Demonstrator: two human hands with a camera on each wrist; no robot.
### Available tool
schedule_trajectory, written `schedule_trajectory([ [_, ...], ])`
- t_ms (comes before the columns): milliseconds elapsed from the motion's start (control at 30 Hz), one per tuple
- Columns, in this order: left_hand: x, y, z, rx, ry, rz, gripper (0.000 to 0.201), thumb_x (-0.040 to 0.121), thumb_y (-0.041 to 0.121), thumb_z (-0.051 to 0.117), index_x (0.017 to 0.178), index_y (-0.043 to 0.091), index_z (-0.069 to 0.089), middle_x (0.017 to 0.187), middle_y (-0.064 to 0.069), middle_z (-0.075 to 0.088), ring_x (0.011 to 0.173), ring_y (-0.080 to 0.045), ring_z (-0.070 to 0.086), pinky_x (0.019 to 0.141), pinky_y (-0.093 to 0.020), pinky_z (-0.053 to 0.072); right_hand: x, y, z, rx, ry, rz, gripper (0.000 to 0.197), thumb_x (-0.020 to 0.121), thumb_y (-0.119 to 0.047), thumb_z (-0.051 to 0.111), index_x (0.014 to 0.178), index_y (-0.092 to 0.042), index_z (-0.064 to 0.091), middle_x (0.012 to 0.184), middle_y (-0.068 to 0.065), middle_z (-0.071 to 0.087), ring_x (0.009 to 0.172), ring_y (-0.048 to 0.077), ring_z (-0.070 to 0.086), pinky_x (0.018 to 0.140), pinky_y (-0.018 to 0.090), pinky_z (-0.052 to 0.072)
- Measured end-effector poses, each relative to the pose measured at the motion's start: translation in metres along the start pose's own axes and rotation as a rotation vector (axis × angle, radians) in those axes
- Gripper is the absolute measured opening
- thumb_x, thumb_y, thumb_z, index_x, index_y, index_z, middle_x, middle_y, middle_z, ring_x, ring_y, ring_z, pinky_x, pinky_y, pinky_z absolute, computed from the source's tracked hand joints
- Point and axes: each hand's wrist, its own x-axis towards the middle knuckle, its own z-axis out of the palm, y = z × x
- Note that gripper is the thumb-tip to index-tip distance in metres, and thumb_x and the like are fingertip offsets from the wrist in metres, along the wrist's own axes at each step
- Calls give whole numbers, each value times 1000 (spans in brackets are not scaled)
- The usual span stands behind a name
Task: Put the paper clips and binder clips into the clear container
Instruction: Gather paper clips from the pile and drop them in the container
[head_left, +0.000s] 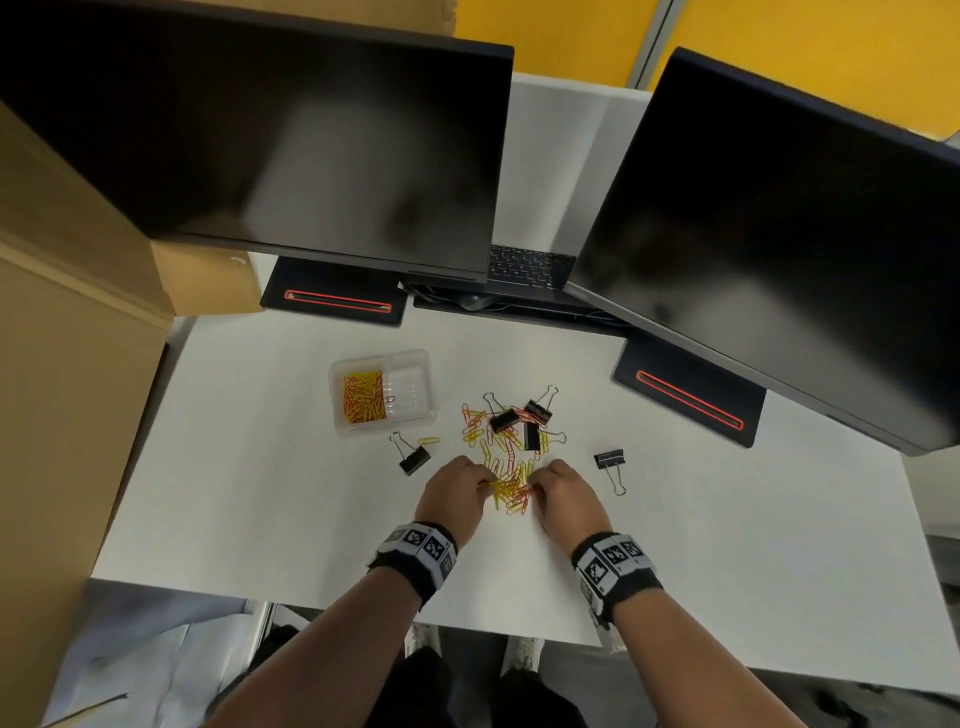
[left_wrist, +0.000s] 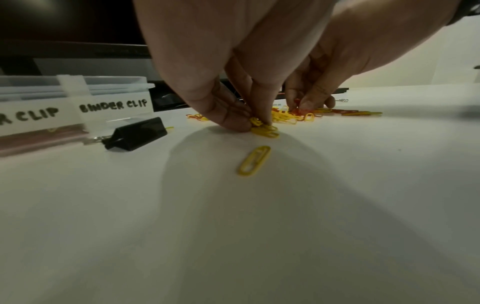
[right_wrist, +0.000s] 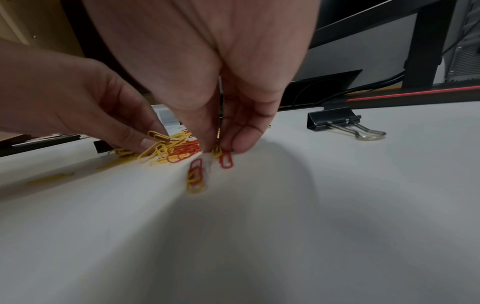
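Observation:
A pile of yellow and red paper clips lies mid-table, with several black binder clips behind it. My left hand pinches a bunch of yellow paper clips at the pile's left side. My right hand pinches paper clips at the pile's right side, fingertips on the table. The clear container stands to the back left, its left compartment holding paper clips. Labels on the container read "CLIP" and "BINDER CLIP".
One binder clip lies left of the pile, another binder clip to its right. Two dark monitors stand over the back of the white table. Cardboard boxes border the left edge.

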Motion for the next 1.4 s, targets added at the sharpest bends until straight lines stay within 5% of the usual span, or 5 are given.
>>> schedule_trajectory([
  [467,-1,-3,-6,-537,85,-261,11,84,15,76,93,19,77,81,11,72,77,-1,68,77,-19,57,-8,1,-19,521,151,345,11,84,-7,69,83,-17,73,76,3,72,68,19,67,58,9,49],
  [700,-9,-1,-42,-553,216,-260,7,81,32,77,88,33,78,77,18,74,77,5,68,78,-16,54,12,-38,-44,939,163,368,14,81,0,72,92,-8,73,84,9,74,76,17,69,65,13,54],
  [900,-4,-18,-110,-681,408,-323,6,83,21,77,88,24,77,74,12,71,68,3,66,63,-8,51,64,-101,-39,980,114,235,13,80,-1,73,92,-7,73,86,15,73,76,21,68,72,28,59],
  [1200,40,-74,-154,-519,480,-423,9,83,19,74,90,23,78,82,6,73,79,-9,67,83,-22,54,133,-181,0,799,37,163,13,78,-5,74,80,-17,73,75,7,71,66,15,65,67,28,57],
  [1400,42,-78,-159,-466,477,-416,20,88,17,65,104,16,77,97,-1,76,91,-14,69,83,-17,49,138,-195,3,586,-2,88,26,85,-7,62,108,-17,71,87,0,73,72,12,67,74,23,57],
])
